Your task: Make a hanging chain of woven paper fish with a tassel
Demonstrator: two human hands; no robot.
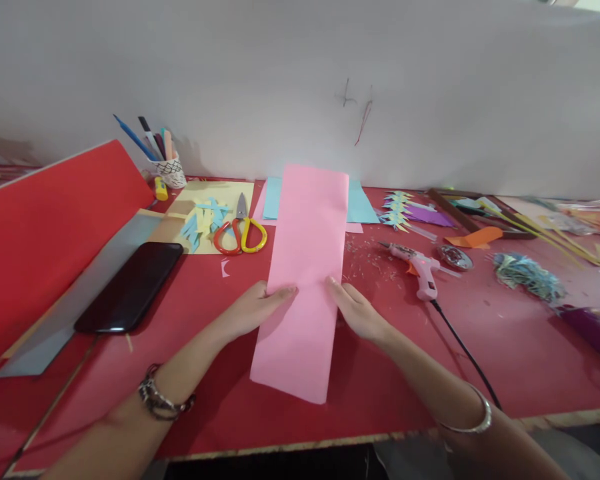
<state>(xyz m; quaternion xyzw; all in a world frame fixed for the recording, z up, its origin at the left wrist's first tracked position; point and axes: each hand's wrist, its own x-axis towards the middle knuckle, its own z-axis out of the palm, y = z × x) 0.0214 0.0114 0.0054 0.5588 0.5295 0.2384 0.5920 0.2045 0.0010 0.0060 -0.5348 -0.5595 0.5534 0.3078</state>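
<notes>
A long pink sheet of paper (305, 240) is held up between my two hands, over the red table. My left hand (257, 307) grips its left edge, thumb on the front and fingers behind. On the opposite edge my right hand (357, 310) pinches it the same way, its other fingers partly hidden by the paper. Beyond the sheet lie light blue paper (363, 203) and more pink paper, partly covered by it. Scissors (241, 230) with red and yellow handles rest left of the sheet. To the right is a pink glue gun (417, 267) with a black cord.
Blue and yellow paper strips (207, 220) lie on a cream sheet (180, 200). A black phone (133, 287) and a red board (55, 233) are at left, with a pen cup (171, 172) behind. Right are a brown frame (517, 227), an orange paper piece (475, 237) and a shredded bundle (527, 277).
</notes>
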